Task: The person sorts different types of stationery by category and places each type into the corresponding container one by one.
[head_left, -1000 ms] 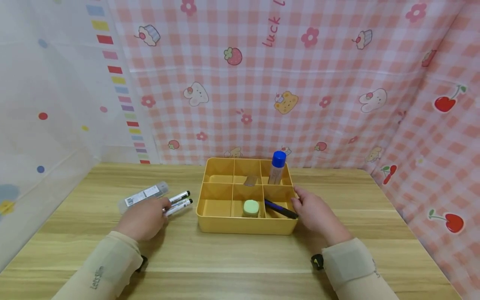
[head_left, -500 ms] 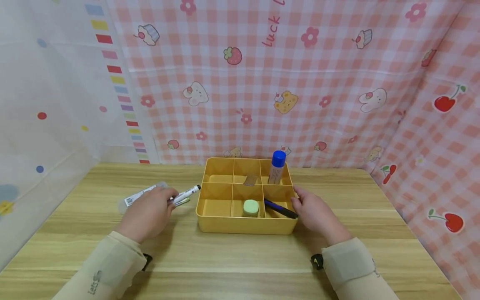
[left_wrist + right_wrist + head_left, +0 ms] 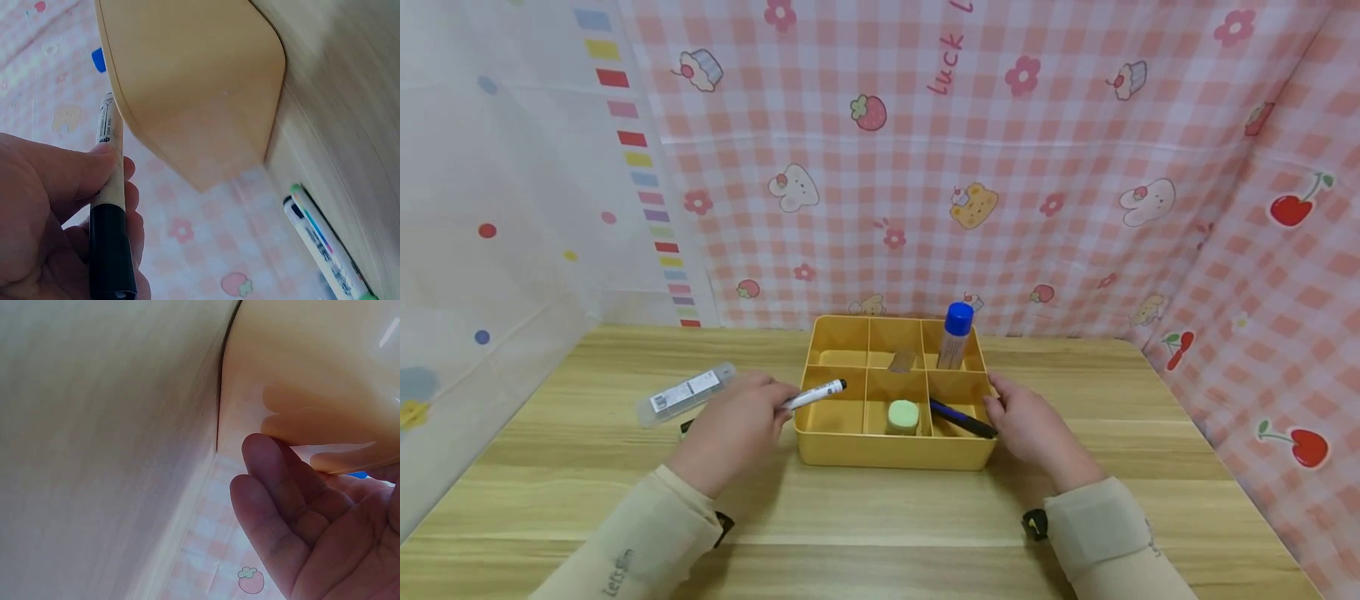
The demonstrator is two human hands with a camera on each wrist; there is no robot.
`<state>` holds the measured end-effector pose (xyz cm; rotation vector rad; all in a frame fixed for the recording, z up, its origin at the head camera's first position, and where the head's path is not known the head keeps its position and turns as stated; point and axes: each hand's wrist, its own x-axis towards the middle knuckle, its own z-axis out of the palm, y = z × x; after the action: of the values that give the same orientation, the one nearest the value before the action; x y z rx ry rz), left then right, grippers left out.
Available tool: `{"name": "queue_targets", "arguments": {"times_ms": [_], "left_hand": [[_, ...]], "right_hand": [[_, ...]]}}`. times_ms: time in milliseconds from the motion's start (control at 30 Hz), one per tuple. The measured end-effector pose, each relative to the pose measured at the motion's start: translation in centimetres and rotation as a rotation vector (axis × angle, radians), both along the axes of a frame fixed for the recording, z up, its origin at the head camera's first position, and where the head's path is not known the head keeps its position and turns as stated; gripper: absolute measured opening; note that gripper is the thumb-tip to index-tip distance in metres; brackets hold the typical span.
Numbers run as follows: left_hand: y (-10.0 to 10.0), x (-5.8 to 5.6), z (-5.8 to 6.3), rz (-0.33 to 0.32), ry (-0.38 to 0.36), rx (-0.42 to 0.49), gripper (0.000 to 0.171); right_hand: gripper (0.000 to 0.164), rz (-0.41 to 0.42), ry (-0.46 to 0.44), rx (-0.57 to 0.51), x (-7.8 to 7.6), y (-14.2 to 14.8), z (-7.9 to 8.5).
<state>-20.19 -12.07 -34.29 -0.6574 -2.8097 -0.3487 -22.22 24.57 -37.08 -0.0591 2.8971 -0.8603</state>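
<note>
My left hand (image 3: 733,429) pinches a white marker (image 3: 816,393) with black ends between thumb and fingers. The marker's far end reaches over the left rim of a yellow divided organizer box (image 3: 891,452). In the left wrist view the marker (image 3: 109,181) lies along my fingers, beside the box wall. My right hand (image 3: 1030,421) holds the box's right side, thumb at the rim; in the right wrist view its fingers lie against the outer wall. Inside the box are a blue-capped glue stick (image 3: 955,337), a pale green rounded block (image 3: 902,415) and a dark pen (image 3: 962,418).
A clear plastic case (image 3: 688,395) with a white label lies on the table to the left. Other markers (image 3: 328,250), one with green ends, lie on the table near the left hand. A small translucent brownish piece (image 3: 902,361) sits in the back middle compartment. Patterned cloth hangs behind.
My left hand has lifted the white marker off the table and carried it right to the box's left rim. The clear case is uncovered again. My right hand has stayed at the box.
</note>
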Motion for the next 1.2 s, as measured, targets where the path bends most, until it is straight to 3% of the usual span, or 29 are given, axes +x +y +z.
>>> {"name": "queue_targets", "arguments": {"times_ms": [233,967,1200], "left_hand": [[1.3,0.0,-0.4,-0.056,0.033,-0.019,0.017],[2.4,0.2,-0.2,-0.089,0.05,-0.153,0.018],[2.6,0.3,0.1,-0.089,0.02,-0.165,0.019]], "right_hand": [[0.051,0.007,0.009,0.005,-0.1,0.0,-0.1],[0.051,-0.003,-0.011,-0.014,-0.1,0.0,-0.2],[0.052,-0.007,-0.015,-0.011,-0.1,0.1,-0.2]]}}
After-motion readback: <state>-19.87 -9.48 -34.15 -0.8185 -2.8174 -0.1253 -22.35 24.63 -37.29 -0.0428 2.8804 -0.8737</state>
